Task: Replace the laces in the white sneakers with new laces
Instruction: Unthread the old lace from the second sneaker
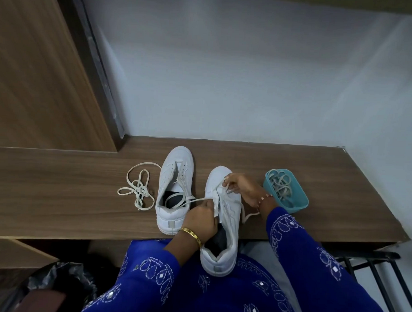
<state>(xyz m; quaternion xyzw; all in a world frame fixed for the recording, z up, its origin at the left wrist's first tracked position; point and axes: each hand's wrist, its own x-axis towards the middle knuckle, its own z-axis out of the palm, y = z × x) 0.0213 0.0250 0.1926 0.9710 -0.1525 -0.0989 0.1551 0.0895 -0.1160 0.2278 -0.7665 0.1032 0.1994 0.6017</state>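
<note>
White leather of the near sneaker [223, 228] overhangs the wooden shelf [315, 206] at its front edge, heel at 6 o'clock. Left hand [201, 217] pinches a lace [189, 200] at the shoe's eyelets; right hand [242, 187] pinches lace near the toe. At 10 o'clock stands the second sneaker [174, 189], a loose lace [137, 188] beyond. At 2 o'clock, a teal tub [292, 201] of laces nears the shelf's right end.
</note>
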